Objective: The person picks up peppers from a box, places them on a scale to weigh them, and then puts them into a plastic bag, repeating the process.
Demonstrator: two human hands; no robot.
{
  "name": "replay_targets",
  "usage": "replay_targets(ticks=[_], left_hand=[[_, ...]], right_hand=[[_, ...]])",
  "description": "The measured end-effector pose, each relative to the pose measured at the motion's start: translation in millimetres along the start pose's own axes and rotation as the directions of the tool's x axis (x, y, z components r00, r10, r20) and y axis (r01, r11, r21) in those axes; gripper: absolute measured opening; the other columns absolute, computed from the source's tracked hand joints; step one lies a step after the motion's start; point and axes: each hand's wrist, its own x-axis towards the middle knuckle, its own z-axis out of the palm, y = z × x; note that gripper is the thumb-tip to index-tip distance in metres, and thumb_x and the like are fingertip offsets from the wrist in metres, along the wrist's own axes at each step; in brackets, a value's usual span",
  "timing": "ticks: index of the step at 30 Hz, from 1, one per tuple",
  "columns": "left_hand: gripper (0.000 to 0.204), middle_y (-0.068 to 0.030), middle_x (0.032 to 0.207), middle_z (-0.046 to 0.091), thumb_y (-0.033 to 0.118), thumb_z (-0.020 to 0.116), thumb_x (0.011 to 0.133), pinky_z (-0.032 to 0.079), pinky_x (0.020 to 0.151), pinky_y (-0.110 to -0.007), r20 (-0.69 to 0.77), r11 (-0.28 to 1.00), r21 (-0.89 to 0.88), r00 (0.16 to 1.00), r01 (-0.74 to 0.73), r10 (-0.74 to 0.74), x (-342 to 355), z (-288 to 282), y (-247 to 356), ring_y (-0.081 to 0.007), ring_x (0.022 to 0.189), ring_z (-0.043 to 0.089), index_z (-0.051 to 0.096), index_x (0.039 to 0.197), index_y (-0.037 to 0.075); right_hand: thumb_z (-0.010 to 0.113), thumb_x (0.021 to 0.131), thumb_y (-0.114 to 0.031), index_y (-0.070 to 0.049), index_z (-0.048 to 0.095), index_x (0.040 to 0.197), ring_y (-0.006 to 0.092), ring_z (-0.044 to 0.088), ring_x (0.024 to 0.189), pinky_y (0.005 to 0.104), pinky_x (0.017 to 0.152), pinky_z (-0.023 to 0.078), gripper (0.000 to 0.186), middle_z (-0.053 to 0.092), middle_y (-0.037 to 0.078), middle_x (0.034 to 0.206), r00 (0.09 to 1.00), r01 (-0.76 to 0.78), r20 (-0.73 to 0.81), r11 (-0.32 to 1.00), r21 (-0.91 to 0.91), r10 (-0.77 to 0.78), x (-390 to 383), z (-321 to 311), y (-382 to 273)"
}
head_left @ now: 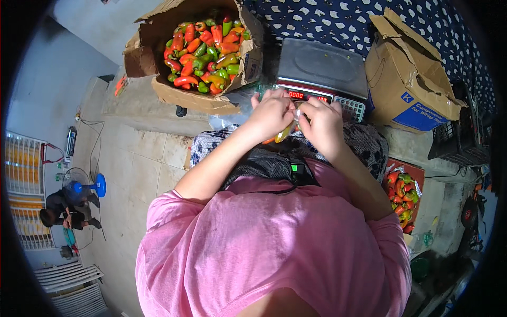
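My left hand (270, 115) and my right hand (320, 124) meet above my lap, just in front of a digital scale (323, 66). Both are closed, pinching the gathered neck of a clear plastic bag (297, 114) between them. Yellow-green and orange peppers (284, 133) show below my fingers and appear to be inside the bag; my hands hide most of it. The scale's metal plate carries no load, and its red display is lit.
A torn cardboard box (195, 103) of red and green peppers stands far left. Another cardboard box (404, 79) is right of the scale. Bagged peppers (404, 195) lie in a red container at my right. A person (66, 208) sits beside a blue fan (100, 185) at left.
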Motion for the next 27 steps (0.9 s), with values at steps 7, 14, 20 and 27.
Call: replay_targets(ticks=[7, 14, 20, 27], left_hand=[[0.017, -0.0045, 0.103, 0.059, 0.026, 0.06, 0.079, 0.025, 0.098, -0.053, -0.16, 0.997, 0.075, 0.987, -0.009, 0.021, 10.0, -12.3, -10.2, -0.0262, 0.109, 0.05, 0.065, 0.083, 0.009], [0.016, -0.0053, 0.102, 0.058, 0.024, 0.06, 0.078, 0.025, 0.099, -0.053, -0.163, 0.998, 0.056, 0.986, -0.036, 0.044, 3.9, 5.9, -9.3, -0.0264, 0.108, 0.051, 0.064, 0.084, 0.01], [0.015, -0.0061, 0.097, 0.058, 0.023, 0.061, 0.082, 0.03, 0.094, -0.05, -0.18, 0.995, -0.07, 0.982, -0.068, 0.055, 17.4, -1.7, -16.7, -0.0262, 0.103, 0.052, 0.064, 0.081, 0.008], [0.018, -0.0022, 0.103, 0.064, 0.01, 0.062, 0.088, 0.044, 0.086, -0.025, 0.244, 0.541, -0.831, 0.96, 0.133, 0.14, 34.6, 0.5, -14.3, -0.0074, 0.096, 0.055, 0.067, 0.103, 0.002]], right_hand=[[0.052, 0.091, -0.006, -0.001, 0.06, 0.088, 0.0045, 0.052, 0.073, 0.0211, 0.065, 0.04, 0.01, 0.055, -0.002, 0.078, 0.853, -0.494, 0.438, 0.172, 0.852, 0.282, 3.0, 10.0, 10.5], [0.061, 0.079, -0.02, -0.008, 0.059, 0.079, 0.0328, 0.059, 0.065, 0.0366, 0.061, 0.045, 0.012, 0.062, 0.012, 0.068, 0.986, -0.041, 0.166, 0.998, 0.037, 0.034, 9.8, 1.9, 13.8], [0.052, 0.097, -0.021, 0.001, 0.064, 0.085, 0.0047, 0.052, 0.066, 0.0261, 0.055, 0.041, 0.027, 0.055, -0.002, 0.066, 0.873, -0.48, 0.454, 0.468, 0.742, 0.175, 10.2, 1.7, 34.8], [0.056, 0.093, -0.022, 0.003, 0.064, 0.076, 0.0269, 0.061, 0.075, 0.0356, 0.078, 0.047, 0.031, 0.06, 0.019, 0.076, 0.995, -0.089, 0.089, 0.739, 0.668, 0.039, 39.9, 5.6, 40.5]])
